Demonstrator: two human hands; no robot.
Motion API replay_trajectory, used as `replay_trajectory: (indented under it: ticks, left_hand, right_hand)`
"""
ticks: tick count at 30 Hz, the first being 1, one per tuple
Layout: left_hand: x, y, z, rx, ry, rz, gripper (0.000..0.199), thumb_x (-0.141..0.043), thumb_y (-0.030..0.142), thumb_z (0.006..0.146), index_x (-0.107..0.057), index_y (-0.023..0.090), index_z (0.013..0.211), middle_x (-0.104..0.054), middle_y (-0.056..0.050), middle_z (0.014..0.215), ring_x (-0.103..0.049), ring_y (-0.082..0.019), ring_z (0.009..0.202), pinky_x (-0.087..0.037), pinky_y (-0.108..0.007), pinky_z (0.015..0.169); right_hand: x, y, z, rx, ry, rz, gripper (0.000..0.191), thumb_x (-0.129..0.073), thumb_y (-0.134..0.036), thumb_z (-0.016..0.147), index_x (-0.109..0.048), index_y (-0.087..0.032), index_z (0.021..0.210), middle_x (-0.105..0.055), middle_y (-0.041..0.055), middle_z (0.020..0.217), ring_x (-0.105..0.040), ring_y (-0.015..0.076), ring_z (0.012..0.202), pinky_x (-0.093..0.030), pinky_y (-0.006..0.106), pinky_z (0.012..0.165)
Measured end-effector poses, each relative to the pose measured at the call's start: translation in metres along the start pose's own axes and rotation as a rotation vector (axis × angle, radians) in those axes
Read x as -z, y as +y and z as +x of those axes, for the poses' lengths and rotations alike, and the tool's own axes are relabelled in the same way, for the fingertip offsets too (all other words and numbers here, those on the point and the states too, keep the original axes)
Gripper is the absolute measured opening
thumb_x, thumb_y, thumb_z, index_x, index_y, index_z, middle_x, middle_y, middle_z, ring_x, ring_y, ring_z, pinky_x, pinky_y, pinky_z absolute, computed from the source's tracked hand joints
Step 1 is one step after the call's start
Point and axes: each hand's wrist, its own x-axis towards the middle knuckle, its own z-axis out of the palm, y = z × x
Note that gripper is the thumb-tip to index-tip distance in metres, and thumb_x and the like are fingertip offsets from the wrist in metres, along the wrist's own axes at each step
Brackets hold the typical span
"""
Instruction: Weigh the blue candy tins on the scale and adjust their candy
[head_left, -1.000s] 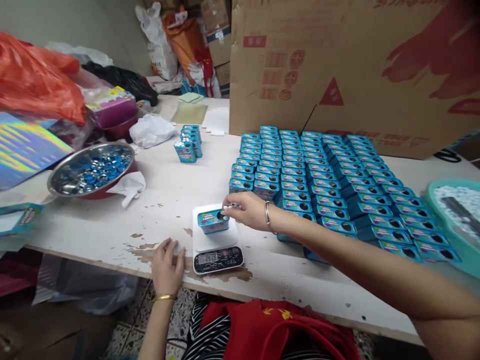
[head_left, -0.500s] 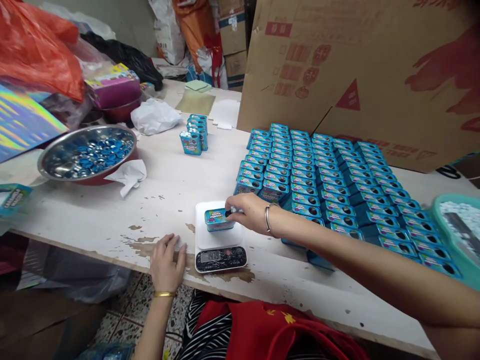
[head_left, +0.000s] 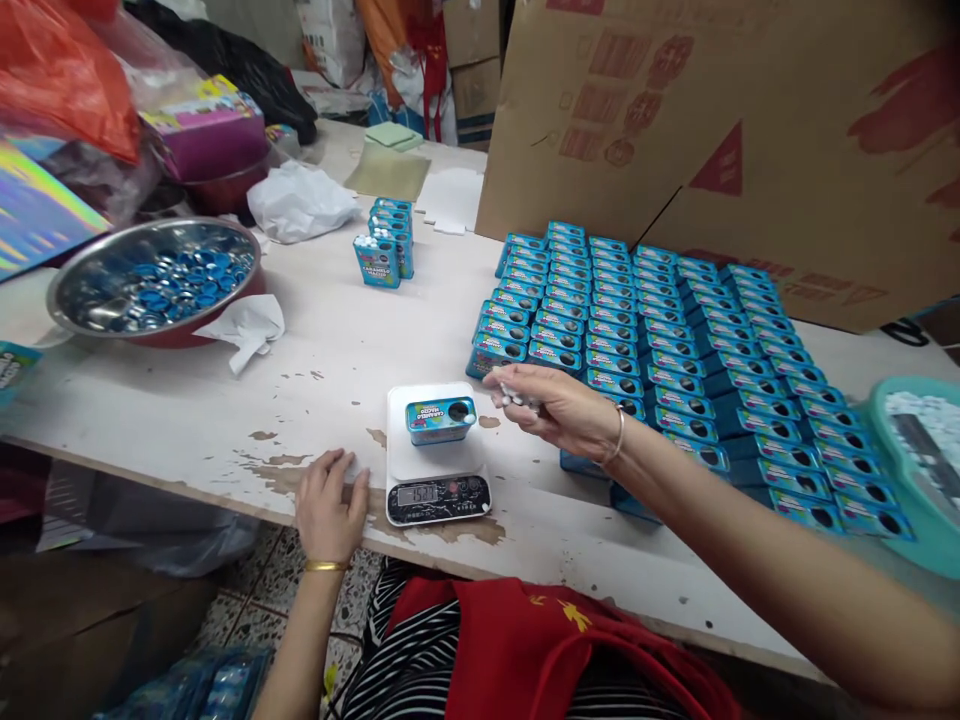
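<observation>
A blue candy tin [head_left: 435,424] stands on the white plate of a digital kitchen scale [head_left: 403,462], its round hole facing up. One white candy shows at the hole's right edge, and another small white piece is on the scale's lower right corner. The display is lit with digits. To the right of the tin and apart from it, my right hand [head_left: 559,408] is cupped around several small white candies [head_left: 517,397]. My left hand [head_left: 330,505] lies on the table edge left of the scale, fingers stretched out, holding nothing.
Rows of blue tins [head_left: 615,340] with open holes fill the right side. A teal tub [head_left: 874,440] of white candies stands far right. Several filled tins [head_left: 379,262] stand further back. A metal bowl [head_left: 67,320] holds blue lids at left. Cardboard [head_left: 585,200] rises behind.
My right hand has drawn back from the tin's hole to the right, uncovering it, with white candies still in the fingers. The scale's reading has changed. My left hand has stayed in place.
</observation>
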Motion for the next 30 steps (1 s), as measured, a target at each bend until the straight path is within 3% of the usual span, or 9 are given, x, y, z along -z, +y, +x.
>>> replay_trajectory:
  ticks: [4, 8, 11, 14, 17, 20, 26, 28, 30]
  left_hand:
    - [0.006, 0.007, 0.000, -0.009, 0.042, -0.057, 0.027, -0.052, 0.032, 0.088, -0.058, 0.015, 0.108, -0.058, -0.012, 0.112, -0.054, -0.024, 0.106, -0.042, -0.040, 0.093]
    - [0.024, 0.051, -0.009, -0.157, 0.054, -0.236, 0.029, -0.054, 0.020, 0.086, -0.054, 0.018, 0.115, -0.057, -0.010, 0.108, -0.054, -0.020, 0.103, -0.045, -0.035, 0.091]
    - [0.029, 0.102, -0.022, -0.444, -0.280, -0.434, 0.031, -0.047, 0.015, 0.088, -0.050, 0.019, 0.119, -0.058, -0.008, 0.109, -0.056, -0.015, 0.099, -0.048, -0.025, 0.085]
    - [0.021, 0.141, -0.029, -0.648, -0.667, -0.347, 0.027, -0.041, 0.018, 0.091, -0.052, 0.021, 0.115, -0.057, -0.008, 0.114, -0.057, -0.016, 0.095, -0.049, -0.026, 0.078]
    - [0.010, 0.157, -0.029, -0.698, -0.938, -0.182, 0.017, -0.043, 0.022, 0.091, -0.058, 0.020, 0.099, -0.057, -0.006, 0.102, -0.056, -0.017, 0.087, -0.046, -0.027, 0.070]
    - [0.003, 0.159, -0.027, -0.757, -1.057, -0.157, 0.015, -0.046, 0.026, 0.091, -0.059, 0.019, 0.088, -0.054, -0.004, 0.094, -0.053, -0.017, 0.084, -0.042, -0.027, 0.065]
    - [0.004, 0.157, -0.027, -0.816, -1.073, -0.215, 0.015, -0.050, 0.025, 0.089, -0.058, 0.018, 0.079, -0.053, -0.003, 0.086, -0.050, -0.015, 0.077, -0.040, -0.027, 0.063]
    - [0.016, 0.156, -0.013, -0.786, -0.960, -0.328, 0.016, -0.047, 0.019, 0.089, -0.057, 0.016, 0.078, -0.054, -0.004, 0.086, -0.051, -0.014, 0.078, -0.043, -0.025, 0.067]
    - [0.034, 0.154, 0.012, -0.699, -0.717, -0.471, 0.015, -0.044, 0.015, 0.090, -0.058, 0.015, 0.084, -0.056, -0.005, 0.090, -0.052, -0.012, 0.082, -0.045, -0.024, 0.073]
  right_hand:
    - [0.014, 0.031, -0.020, -0.064, 0.093, 0.142, 0.031, -0.071, -0.029, 0.072, -0.062, -0.010, 0.094, -0.055, 0.0014, 0.072, -0.036, 0.0015, 0.044, -0.014, 0.012, 0.032]
    - [0.021, 0.066, -0.041, -0.145, 0.168, 0.250, 0.026, -0.072, -0.026, 0.070, -0.063, -0.010, 0.088, -0.054, 0.0014, 0.071, -0.038, 0.0019, 0.045, -0.017, 0.010, 0.031]
    - [0.025, 0.087, -0.053, -0.179, 0.204, 0.324, 0.022, -0.072, -0.024, 0.070, -0.063, -0.011, 0.086, -0.053, 0.0010, 0.071, -0.037, 0.0019, 0.044, -0.018, 0.010, 0.030]
    - [0.029, 0.101, -0.063, -0.167, 0.222, 0.368, 0.022, -0.072, -0.026, 0.071, -0.063, -0.012, 0.086, -0.051, -0.0004, 0.068, -0.036, 0.0023, 0.044, -0.019, 0.010, 0.030]
    - [0.032, 0.110, -0.073, -0.145, 0.248, 0.385, 0.026, -0.073, -0.029, 0.071, -0.064, -0.013, 0.089, -0.051, -0.0014, 0.067, -0.037, 0.0023, 0.044, -0.022, 0.010, 0.030]
    - [0.035, 0.117, -0.081, -0.145, 0.292, 0.428, 0.026, -0.073, -0.027, 0.070, -0.064, -0.013, 0.089, -0.053, -0.0009, 0.068, -0.038, 0.0021, 0.044, -0.024, 0.009, 0.030]
    - [0.034, 0.121, -0.082, -0.219, 0.407, 0.588, 0.011, -0.061, -0.015, 0.080, -0.064, -0.010, 0.089, -0.057, 0.0026, 0.069, -0.049, 0.0040, 0.049, -0.036, 0.009, 0.033]
    - [0.032, 0.118, -0.078, -0.205, 0.397, 0.645, 0.009, -0.059, -0.011, 0.080, -0.063, -0.009, 0.087, -0.059, 0.0038, 0.070, -0.056, 0.0061, 0.054, -0.043, 0.010, 0.038]
    - [0.029, 0.115, -0.073, -0.175, 0.359, 0.692, 0.008, -0.059, -0.009, 0.079, -0.063, -0.010, 0.086, -0.060, 0.0039, 0.070, -0.059, 0.0077, 0.057, -0.048, 0.011, 0.042]
